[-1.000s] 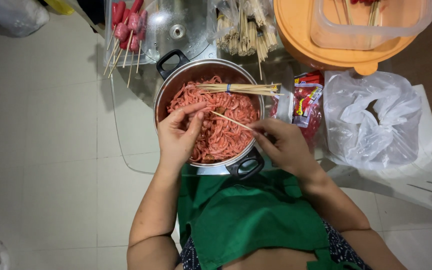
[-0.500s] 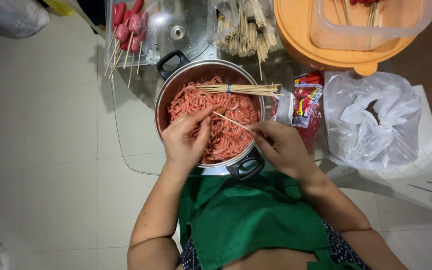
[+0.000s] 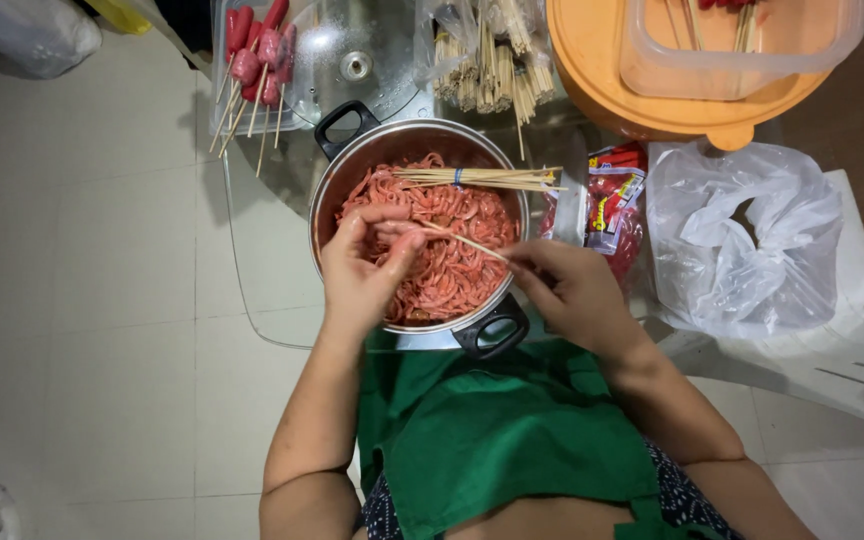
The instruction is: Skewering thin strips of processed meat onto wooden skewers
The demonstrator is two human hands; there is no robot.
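- The left hand (image 3: 360, 268) pinches a pink sausage strip (image 3: 399, 232) over the steel pot (image 3: 418, 228).
- The right hand (image 3: 570, 293) grips a bamboo skewer (image 3: 464, 241), its tip at that strip.
- A banded skewer bundle (image 3: 480, 178) lies across the pot's rim.
- Skewered sausages (image 3: 252, 60) sit beyond, on the glass bench (image 3: 262, 290).

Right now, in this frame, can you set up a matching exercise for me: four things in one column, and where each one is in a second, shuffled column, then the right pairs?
Things:
1. single skewer
2. tied skewer bundle
3. finished sausage sticks
4. white plastic bag

Places:
A. in a clear tray beyond the pot's far handle
B. lying across the far rim of the pot
C. pinched in the right hand, tip toward the left hand
D. on the white seat to the right of the pot

Pairs: 1-C, 2-B, 3-A, 4-D
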